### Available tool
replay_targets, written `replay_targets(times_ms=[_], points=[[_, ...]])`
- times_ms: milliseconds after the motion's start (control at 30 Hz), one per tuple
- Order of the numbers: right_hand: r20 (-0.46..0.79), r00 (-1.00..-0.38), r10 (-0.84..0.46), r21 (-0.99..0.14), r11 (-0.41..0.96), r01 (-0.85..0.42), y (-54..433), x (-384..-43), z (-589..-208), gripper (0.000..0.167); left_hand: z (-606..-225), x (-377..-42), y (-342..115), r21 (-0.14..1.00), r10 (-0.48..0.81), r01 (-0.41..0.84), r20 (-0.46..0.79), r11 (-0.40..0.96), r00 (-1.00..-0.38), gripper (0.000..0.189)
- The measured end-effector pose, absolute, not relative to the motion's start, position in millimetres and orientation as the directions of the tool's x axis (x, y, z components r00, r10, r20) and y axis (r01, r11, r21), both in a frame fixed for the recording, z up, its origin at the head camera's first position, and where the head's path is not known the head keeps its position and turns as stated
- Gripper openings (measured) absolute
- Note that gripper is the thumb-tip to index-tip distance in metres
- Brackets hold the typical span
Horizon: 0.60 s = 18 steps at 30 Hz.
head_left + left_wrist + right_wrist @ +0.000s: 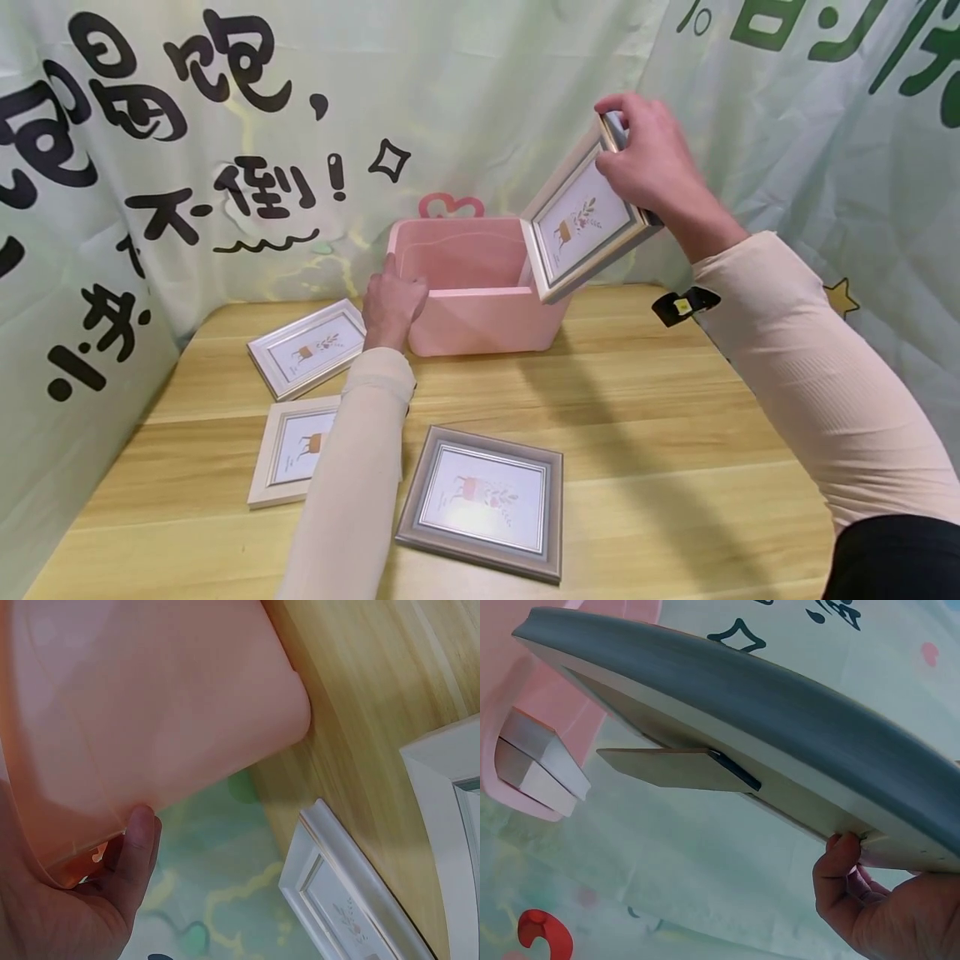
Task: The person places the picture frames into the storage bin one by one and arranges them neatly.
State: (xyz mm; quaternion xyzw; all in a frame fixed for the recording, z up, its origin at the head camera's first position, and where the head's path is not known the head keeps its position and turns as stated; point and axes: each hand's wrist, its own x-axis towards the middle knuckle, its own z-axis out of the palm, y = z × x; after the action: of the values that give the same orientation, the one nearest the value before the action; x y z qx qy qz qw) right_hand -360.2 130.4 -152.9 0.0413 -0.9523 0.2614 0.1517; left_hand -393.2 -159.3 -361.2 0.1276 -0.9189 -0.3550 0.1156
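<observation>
My right hand [660,158] grips a picture frame [581,218] by its upper end, tilted over the right end of a pink storage bin [487,325]. Its backing and a stand leg [679,769] that sticks out are seen in the right wrist view. My left hand [393,300] holds the bin's left rim, and the left wrist view has the thumb [139,832] against the outer wall. Inside the bin, at its right end, pale frame edges [544,761] stand side by side. Much of the bin's inside is hidden.
Left of the bin lies a silvery-white picture frame [309,348]. A cream frame [262,467] is partly covered by my left forearm. Nearer me, a grey-brown frame [480,504] lies face up on the wooden table [660,467]. A printed cloth [480,92] hangs behind.
</observation>
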Motion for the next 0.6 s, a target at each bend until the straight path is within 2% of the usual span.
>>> replay_targets(times_ms=[600], points=[[0.291, -0.951, 0.1, -0.524, 0.849, -0.071, 120, -387, -155, 0.065, -361, -395, -159, 0.677, -0.32, -0.166, 0.108, 0.717, -0.941, 0.076]])
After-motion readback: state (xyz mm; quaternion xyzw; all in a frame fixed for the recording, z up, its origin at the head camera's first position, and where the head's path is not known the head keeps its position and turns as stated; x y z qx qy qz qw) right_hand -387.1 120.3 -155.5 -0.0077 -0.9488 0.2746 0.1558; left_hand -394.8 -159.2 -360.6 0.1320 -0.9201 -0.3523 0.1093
